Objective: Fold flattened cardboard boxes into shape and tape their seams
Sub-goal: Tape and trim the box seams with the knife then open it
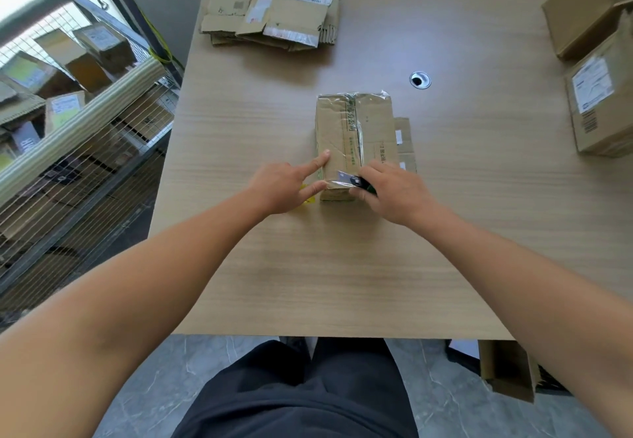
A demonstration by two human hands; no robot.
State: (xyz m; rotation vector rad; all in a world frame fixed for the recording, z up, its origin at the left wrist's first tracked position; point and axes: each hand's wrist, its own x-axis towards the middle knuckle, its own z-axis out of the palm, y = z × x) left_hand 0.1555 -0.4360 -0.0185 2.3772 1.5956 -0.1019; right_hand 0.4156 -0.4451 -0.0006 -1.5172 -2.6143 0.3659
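A small folded cardboard box lies in the middle of the wooden table, with clear tape running along its top seam. My left hand presses its forefinger on the box's top left and its thumb on a strip of clear tape at the near end. My right hand grips a small dark cutter whose blade meets that tape strip at the box's near edge. Something yellow peeks out from under my left hand.
A pile of flattened boxes lies at the table's far side. Assembled boxes stand at the right edge. A cable grommet sits behind the box. A wire cage cart with boxes stands left. Another box is on the floor.
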